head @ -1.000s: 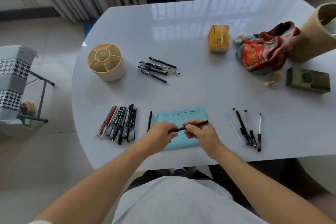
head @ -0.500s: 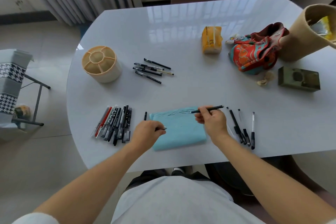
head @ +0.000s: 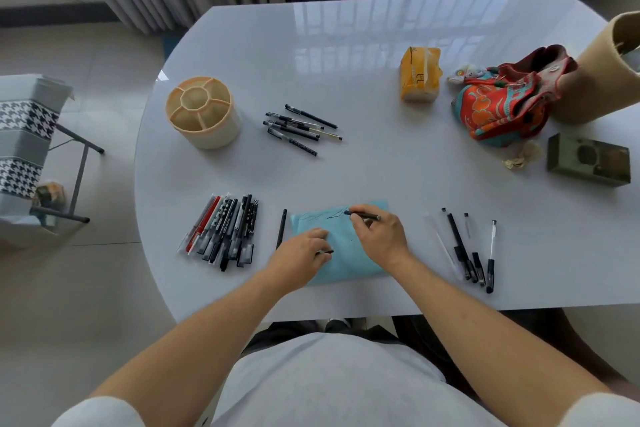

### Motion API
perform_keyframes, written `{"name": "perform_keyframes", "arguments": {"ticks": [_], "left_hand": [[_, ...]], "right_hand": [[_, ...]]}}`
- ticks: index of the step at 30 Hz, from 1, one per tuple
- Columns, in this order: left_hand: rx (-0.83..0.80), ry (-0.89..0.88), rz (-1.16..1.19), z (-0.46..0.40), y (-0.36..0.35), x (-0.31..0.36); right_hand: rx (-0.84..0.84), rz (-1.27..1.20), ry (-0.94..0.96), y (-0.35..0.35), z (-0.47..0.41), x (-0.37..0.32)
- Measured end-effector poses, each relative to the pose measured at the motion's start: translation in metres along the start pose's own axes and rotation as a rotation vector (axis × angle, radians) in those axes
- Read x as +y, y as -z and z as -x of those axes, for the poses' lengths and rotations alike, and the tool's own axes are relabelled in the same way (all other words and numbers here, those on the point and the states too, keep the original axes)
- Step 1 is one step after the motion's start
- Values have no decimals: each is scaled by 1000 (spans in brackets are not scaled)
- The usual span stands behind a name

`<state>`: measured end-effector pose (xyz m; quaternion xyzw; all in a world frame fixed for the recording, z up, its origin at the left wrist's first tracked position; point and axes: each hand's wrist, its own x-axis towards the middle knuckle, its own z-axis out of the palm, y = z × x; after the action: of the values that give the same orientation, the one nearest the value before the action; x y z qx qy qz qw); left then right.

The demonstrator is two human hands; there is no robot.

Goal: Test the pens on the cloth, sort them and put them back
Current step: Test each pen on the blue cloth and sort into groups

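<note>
the white table (head: 381,80) is rounded at its left and cut straight along the near edge, and the blue cloth (head: 346,263) is laid just inside that near edge, so little margin is left there while broad bare room is kept in the middle. a divided pen holder (head: 202,113) is stood far left, well apart from the cloth. a packed row of pens (head: 225,230) is set left of the cloth, a loose cluster (head: 301,128) lies beyond it, and a spread group (head: 467,250) lies right, its ends near the table edge; these could be swept off by a careless forearm. the cloth could be dragged or bunched by the stroke if the pressure of the left hand (head: 301,253) is eased; that hand is curled shut on what is judged to be a cap (head: 325,252). the right hand (head: 379,230) is closed around a dark pen (head: 362,216), its tip on the cloth's far part beside earlier marks, where ink could be smeared.
</note>
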<state>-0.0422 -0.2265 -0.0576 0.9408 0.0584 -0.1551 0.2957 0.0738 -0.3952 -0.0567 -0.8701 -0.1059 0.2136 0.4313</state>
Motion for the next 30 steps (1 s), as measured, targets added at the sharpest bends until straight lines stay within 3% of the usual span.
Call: {"name": "perform_keyframes", "arguments": {"ticks": [6,10,16,30], "left_hand": [[-39,10,14,-1,2,-2],[-33,41,45,-4,5,-1],[77,69,102,-8,10,3],[135,-18,72,-6,14,22]], "right_hand": [[110,45,-32,8,-5,-2],[128,-227,-145,21,3,-6],[-1,-562,-182,34,27,-14],[-175,-590,-184,27,38,-18]]}}
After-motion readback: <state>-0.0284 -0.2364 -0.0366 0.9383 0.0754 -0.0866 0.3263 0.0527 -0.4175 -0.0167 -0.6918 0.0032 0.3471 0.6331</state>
